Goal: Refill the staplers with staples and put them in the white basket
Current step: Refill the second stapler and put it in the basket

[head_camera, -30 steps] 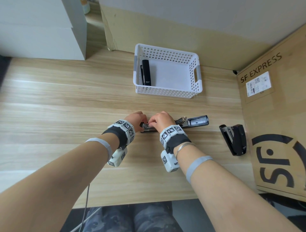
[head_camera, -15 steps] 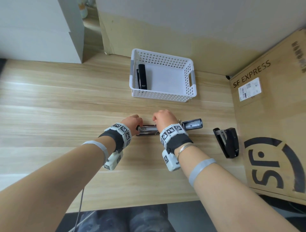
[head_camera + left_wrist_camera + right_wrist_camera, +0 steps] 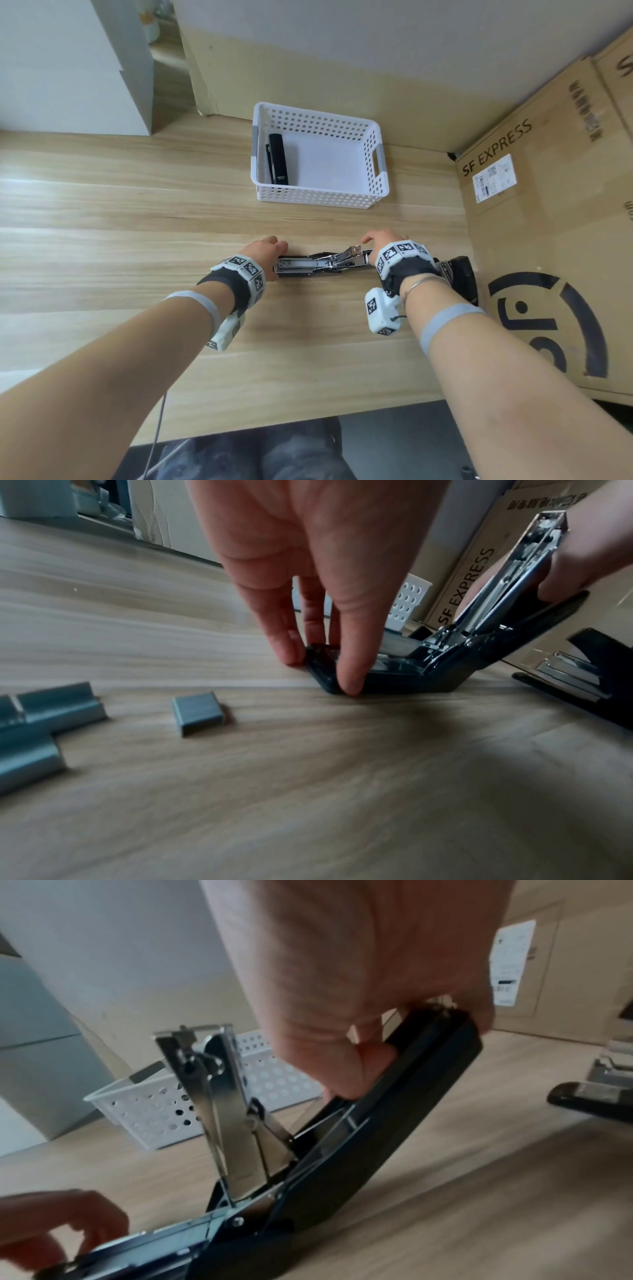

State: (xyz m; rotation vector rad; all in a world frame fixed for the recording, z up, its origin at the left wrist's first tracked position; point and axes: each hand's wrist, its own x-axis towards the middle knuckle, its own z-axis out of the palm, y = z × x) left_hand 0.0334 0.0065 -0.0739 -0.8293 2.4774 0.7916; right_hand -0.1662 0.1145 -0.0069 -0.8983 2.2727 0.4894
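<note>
A black stapler (image 3: pixel 318 265) lies opened out on the wooden table, its metal staple channel facing up. My left hand (image 3: pixel 274 248) pinches its front end (image 3: pixel 342 674) between thumb and fingers. My right hand (image 3: pixel 376 241) grips the black top cover (image 3: pixel 435 1074) and holds it tilted up off the table. The metal pusher arm (image 3: pixel 212 1096) stands upright at the hinge. The white basket (image 3: pixel 373 171) at the back holds one closed black stapler (image 3: pixel 277 159). Loose staple strips (image 3: pixel 198 714) lie on the table by my left wrist.
Another black stapler (image 3: pixel 460 277) lies open to the right, partly hidden behind my right wrist. A large SF Express cardboard box (image 3: pixel 548 222) walls off the table's right side. A white cabinet (image 3: pixel 68 68) stands at the far left.
My right hand has slid right along the stapler from its middle to the cover's end. The left hand stays at the front end.
</note>
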